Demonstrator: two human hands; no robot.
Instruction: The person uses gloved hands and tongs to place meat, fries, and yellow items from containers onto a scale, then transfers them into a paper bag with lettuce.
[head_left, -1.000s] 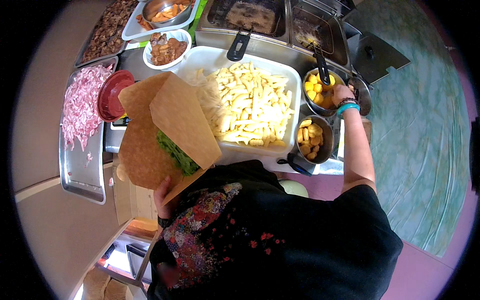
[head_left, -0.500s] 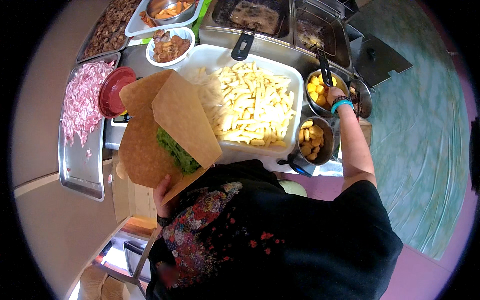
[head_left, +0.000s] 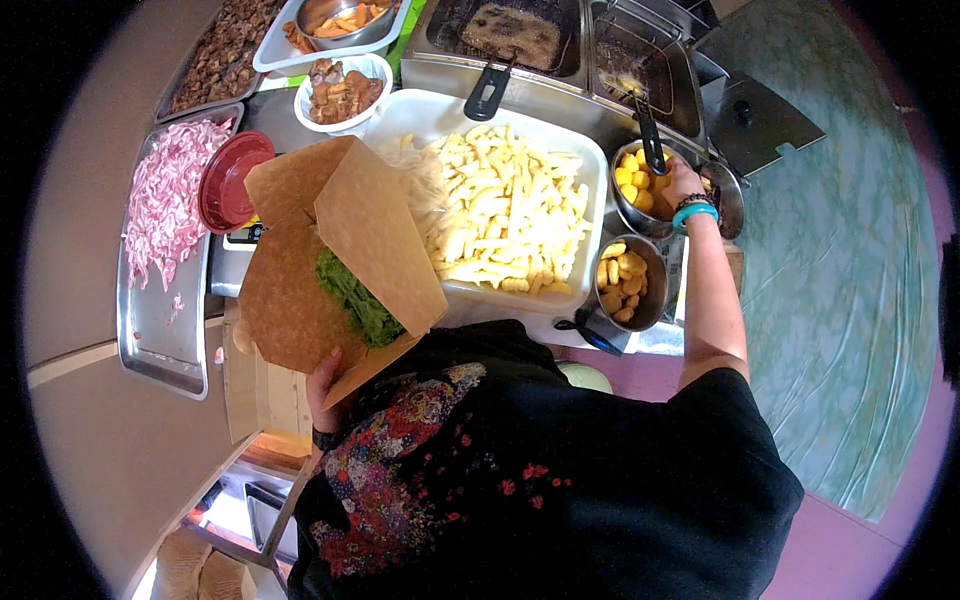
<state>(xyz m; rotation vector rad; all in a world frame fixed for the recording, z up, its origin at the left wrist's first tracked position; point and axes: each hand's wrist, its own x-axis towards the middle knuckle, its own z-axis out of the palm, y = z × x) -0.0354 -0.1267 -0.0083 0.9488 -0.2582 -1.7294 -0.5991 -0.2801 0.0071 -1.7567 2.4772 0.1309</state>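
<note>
My left hand (head_left: pixel 323 378) grips the near edge of an open brown kraft paper box (head_left: pixel 385 235), its fingers closed round the cardboard. Green leaf lettuce (head_left: pixel 362 305) lies inside the box, partly covered by a raised flap. At the right, my right hand (head_left: pixel 684 182), with a turquoise bracelet above it, reaches down into a round metal pot (head_left: pixel 634 224) of yellow balls (head_left: pixel 630 178). Its fingertips are hidden, so whether they hold anything does not show. Just nearer stands a second metal pot (head_left: pixel 656 292) with golden nugget-like pieces (head_left: pixel 620 275).
A white tub (head_left: pixel 597 200) of pale fries stands between my hands. Behind it are fryers with black-handled baskets (head_left: pixel 488 92). On the left sit a red bowl (head_left: pixel 228 180), a metal tray (head_left: pixel 160 345) of pink-white shreds, and a white bowl (head_left: pixel 380 72) of brown pieces.
My right hand has shifted slightly right and nearer within the pot. The box in my left hand has moved a little to the right, still held.
</note>
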